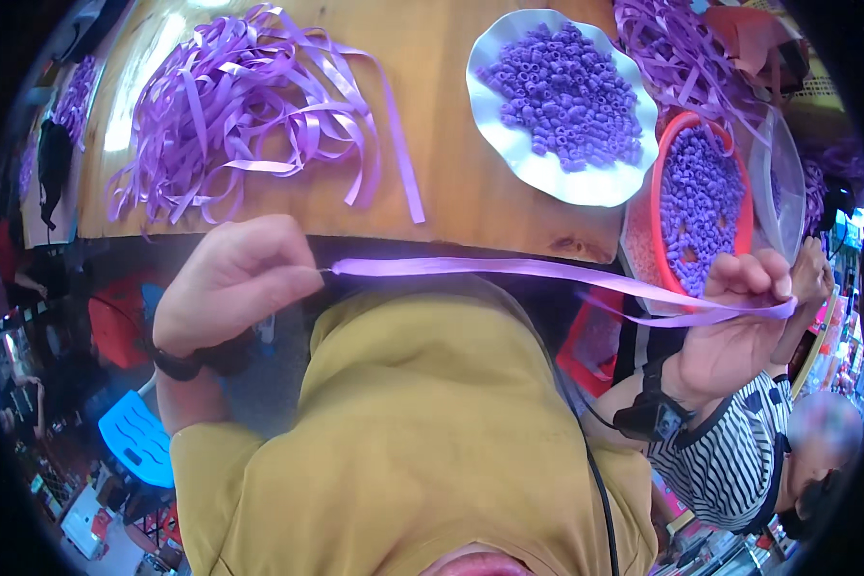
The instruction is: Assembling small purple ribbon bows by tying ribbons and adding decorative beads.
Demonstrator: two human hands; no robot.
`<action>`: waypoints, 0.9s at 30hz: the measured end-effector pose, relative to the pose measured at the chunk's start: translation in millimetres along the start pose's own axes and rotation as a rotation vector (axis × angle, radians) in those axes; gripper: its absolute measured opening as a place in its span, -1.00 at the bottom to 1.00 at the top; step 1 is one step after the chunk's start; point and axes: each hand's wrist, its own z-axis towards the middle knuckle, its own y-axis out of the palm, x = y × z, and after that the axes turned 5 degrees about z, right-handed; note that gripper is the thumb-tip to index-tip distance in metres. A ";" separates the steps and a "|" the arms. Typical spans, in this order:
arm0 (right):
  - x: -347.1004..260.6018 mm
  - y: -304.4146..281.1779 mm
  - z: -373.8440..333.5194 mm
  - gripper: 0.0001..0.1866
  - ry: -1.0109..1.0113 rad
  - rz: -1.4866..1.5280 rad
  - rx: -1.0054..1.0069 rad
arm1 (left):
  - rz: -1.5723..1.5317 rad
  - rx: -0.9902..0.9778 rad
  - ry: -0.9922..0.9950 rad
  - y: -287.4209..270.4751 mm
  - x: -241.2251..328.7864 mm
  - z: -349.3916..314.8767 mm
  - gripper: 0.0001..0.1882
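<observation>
A purple satin ribbon [499, 266] stretches between my two hands, just in front of the table's near edge. My left hand [245, 283] is closed in a pinch at its left end. A thin wire-like piece runs from those fingertips to the ribbon's gathered tip; whether it is a needle, wire or thread I cannot tell. On the right, the ribbon bends round at my right hand [734, 331], whose fingers are curled, and a loose length doubles back leftward below. Behind my left hand, a heap of purple ribbons [240, 115] lies on the wooden table [422, 125].
A white scalloped plate [494, 125] of purple beads [566, 91] stands at the table's right. Beside it are a red basket [659, 206] of similar beads and more ribbons [677, 58]. A person in a striped top [720, 461] sits at right. A blue stool [136, 437] stands lower left.
</observation>
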 end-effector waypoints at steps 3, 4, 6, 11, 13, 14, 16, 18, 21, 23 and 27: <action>-10.6 -5.7 9.4 -0.89 0.269 0.376 -0.250 | -0.147 -0.039 0.017 5.3 -0.8 1.8 -0.88; -12.2 -6.1 11.4 -0.89 0.413 0.499 -0.362 | -0.204 -0.055 0.017 7.0 0.0 2.9 -0.84; -2.8 -8.1 8.7 -0.87 0.384 0.448 -0.315 | -0.278 -0.052 0.027 14.8 -2.9 4.2 -0.81; 42.7 6.8 -24.8 -0.71 0.291 -0.407 -0.385 | -0.369 -0.048 0.091 27.9 5.6 13.0 -0.79; 56.2 16.9 -35.1 -0.62 0.571 -0.568 -0.459 | -0.334 -0.067 0.124 31.5 5.9 18.2 -0.79; 59.9 24.4 -35.0 -0.54 0.715 -0.680 -0.570 | -0.305 -0.074 0.154 32.9 6.4 20.0 -0.78; 69.8 31.0 -31.7 -0.45 0.778 -0.791 -0.729 | -0.292 -0.093 0.163 37.6 10.5 24.1 -0.78; 77.7 29.2 -31.0 -0.50 0.831 -0.710 -0.768 | -0.263 -0.120 0.157 40.7 15.2 26.8 -0.80; 84.4 29.4 -32.8 -0.60 0.874 -0.619 -0.838 | -0.221 -0.103 0.206 44.8 18.0 30.4 -0.82; 86.1 28.1 -33.3 -0.61 0.853 -0.602 -0.824 | -0.224 -0.089 0.236 46.1 19.5 32.4 -0.82; 88.8 23.1 -32.8 -0.69 0.771 -0.534 -0.764 | -0.137 -0.101 0.246 48.0 23.4 37.5 -0.84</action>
